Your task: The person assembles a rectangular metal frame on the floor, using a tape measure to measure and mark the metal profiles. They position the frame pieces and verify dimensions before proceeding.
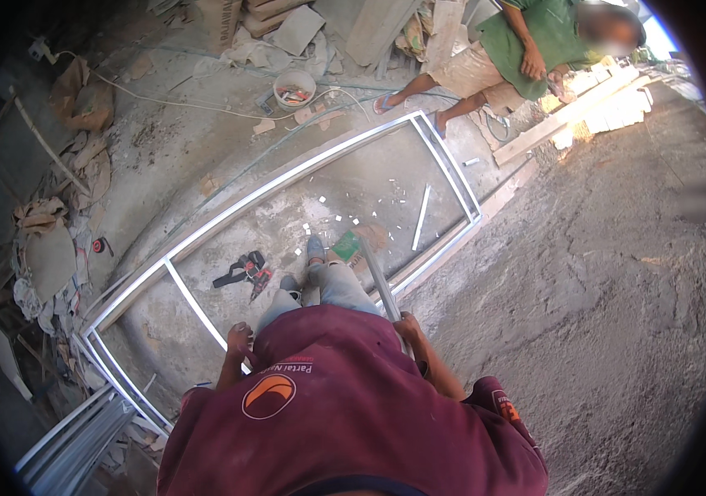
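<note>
My right hand [408, 326] is closed around a long grey metal bar [380, 277], which slants from beside my right hip toward the ground ahead of my feet. My left hand [240, 337] hangs at my left side with its fingers curled; whatever it may hold is hidden. I stand inside a long frame of silvery metal profiles [287, 183] lying across the ground. Its crossbar [193, 301] runs close to my left hand. A red and black power tool [255, 271] with a dark strap lies left of my feet.
A loose metal strip [422, 217] and small white scraps lie inside the frame. Beyond it stand a white bucket [294, 89] and a person in a green shirt [527, 50]. Cables cross the floor. Metal profiles [80, 442] are stacked lower left; a tape measure [102, 245] lies left.
</note>
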A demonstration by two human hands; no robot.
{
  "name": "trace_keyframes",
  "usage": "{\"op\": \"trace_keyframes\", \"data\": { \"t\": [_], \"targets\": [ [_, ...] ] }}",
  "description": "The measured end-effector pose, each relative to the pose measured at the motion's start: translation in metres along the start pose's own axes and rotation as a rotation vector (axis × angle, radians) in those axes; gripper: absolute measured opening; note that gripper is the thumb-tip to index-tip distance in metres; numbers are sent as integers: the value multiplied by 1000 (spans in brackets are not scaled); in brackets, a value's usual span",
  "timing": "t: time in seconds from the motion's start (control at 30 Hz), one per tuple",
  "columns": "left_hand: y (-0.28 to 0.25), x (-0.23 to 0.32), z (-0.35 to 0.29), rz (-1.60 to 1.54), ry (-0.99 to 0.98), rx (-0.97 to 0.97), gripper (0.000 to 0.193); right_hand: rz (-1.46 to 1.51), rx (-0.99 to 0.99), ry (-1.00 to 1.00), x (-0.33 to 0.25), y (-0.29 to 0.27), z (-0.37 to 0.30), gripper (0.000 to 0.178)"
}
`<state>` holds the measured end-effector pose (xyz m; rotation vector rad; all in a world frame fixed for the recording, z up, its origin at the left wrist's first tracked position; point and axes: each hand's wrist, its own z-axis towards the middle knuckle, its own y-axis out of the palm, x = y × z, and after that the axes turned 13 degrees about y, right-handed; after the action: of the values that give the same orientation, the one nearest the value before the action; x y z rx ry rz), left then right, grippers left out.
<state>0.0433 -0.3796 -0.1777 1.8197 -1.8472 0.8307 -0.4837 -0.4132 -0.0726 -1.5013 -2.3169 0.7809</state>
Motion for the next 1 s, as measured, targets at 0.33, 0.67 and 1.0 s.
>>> {"op": "trace_keyframes", "data": {
  "t": [0.33,0.67,1.0],
  "targets": [
    [-14,51,48,11,-21,27,50,-21,106,114,37,-18,19,56],
    [57,110,78,163,-32,-133,51,203,183,299,23,-105,90,62],
    [153,221,97,1080,-27,-448,44,496,474,581,67,-96,282,76]
  ]
}}
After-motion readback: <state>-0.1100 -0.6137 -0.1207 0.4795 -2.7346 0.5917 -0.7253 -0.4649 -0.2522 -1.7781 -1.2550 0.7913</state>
